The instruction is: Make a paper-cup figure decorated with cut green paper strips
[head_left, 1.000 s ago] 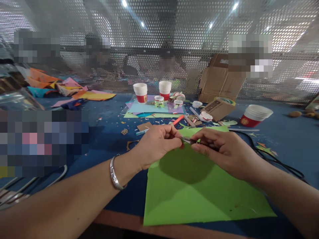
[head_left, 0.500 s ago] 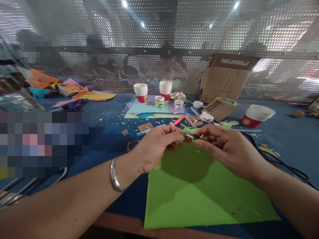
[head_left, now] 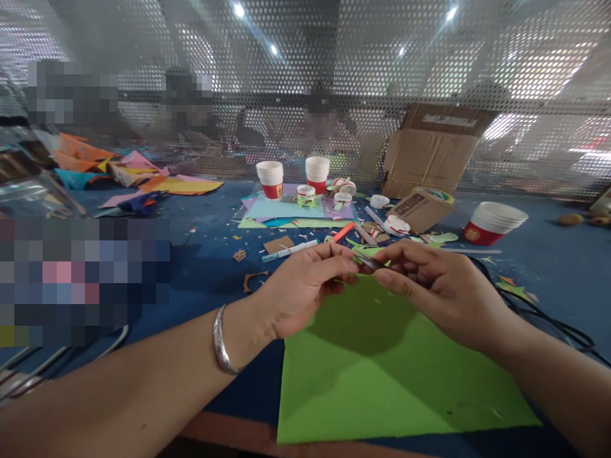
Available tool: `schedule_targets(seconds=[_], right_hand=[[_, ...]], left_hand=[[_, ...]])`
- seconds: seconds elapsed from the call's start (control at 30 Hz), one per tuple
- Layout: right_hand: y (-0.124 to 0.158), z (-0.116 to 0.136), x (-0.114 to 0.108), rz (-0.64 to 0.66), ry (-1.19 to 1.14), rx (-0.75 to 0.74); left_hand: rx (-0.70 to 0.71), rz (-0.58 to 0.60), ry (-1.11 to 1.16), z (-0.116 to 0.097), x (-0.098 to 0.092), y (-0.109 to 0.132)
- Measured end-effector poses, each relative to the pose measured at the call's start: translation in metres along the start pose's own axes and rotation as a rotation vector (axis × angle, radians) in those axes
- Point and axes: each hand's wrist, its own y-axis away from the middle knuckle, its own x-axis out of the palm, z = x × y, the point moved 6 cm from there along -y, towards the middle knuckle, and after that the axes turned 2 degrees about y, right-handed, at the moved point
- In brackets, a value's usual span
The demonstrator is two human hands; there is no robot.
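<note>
Over a green paper sheet [head_left: 382, 381] on the blue table [head_left: 205, 261], my two hands meet fingertip to fingertip. My right hand [head_left: 429, 286] is closed around a small thin metal tool [head_left: 366, 260] that points left. My left hand [head_left: 305, 286], with a silver bangle [head_left: 220, 340] on its wrist, pinches at the tool's tip. What sits between those fingers is too small to make out. Both hands hover just above the sheet's far edge and cast a shadow on it.
Beyond the hands lie a pen [head_left: 289, 250], an orange marker [head_left: 342, 231], paper scraps, coloured sheets [head_left: 286, 207], upright paper cups [head_left: 270, 178] and a tipped cup stack [head_left: 494, 221]. A cardboard box [head_left: 429, 149] stands by the perforated screen [head_left: 305, 76]. A black cable [head_left: 539, 305] runs at right.
Both hands have lifted slightly and drifted away from me. My left fingers have shifted from a tight curl to a flatter pinch at the tool's tip.
</note>
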Motion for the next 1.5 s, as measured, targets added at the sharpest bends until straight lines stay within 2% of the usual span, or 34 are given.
schedule_targets(seconds=[0.87,1.13,1.5], right_hand=[[0.001,0.005,0.0,-0.013,0.036,-0.058],[0.001,0.002,0.003,0.005,0.019,-0.044],[-0.005,-0.003,-0.009,-0.095,-0.024,0.001]], left_hand=[[-0.022,0.06,0.064,0.003,0.003,-0.001],[-0.057,0.044,0.098,0.005,0.004,-0.002],[-0.08,0.048,0.094,0.002,0.003,-0.001]])
